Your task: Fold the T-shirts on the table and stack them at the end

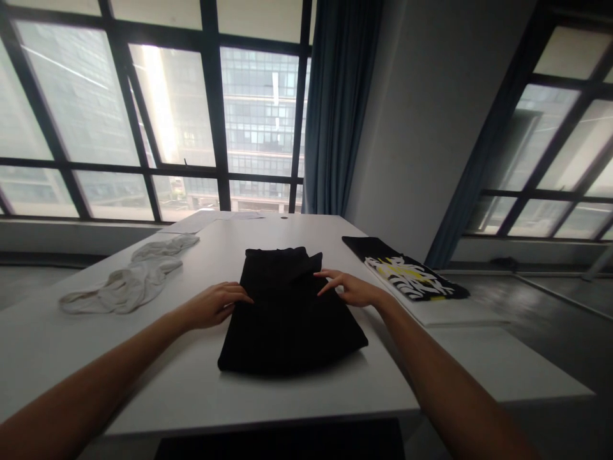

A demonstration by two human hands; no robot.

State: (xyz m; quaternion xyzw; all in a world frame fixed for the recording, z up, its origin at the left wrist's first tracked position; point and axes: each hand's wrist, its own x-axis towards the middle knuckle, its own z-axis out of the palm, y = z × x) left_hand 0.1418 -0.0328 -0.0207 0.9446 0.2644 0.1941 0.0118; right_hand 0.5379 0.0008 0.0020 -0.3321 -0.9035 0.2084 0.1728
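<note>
A folded black garment (292,319) lies on the white table in front of me, wider at its near end and narrower and bunched at its far end. Its exact kind is hard to make out in the dark cloth. At its left edge, my left hand (215,305) rests with the stretched fingertips on the cloth and the thumb lower down, apart from them. My right hand (347,287) is at the right edge, fingers spread and the tips touching the cloth near a raised fold.
On the white table (268,409), a crumpled white cloth garment (138,275) lies to the left. To the right is a folded black garment with a white and yellow print (412,278). Pale sheets (191,222) lie at the far end, before the windows and a blue curtain (335,115).
</note>
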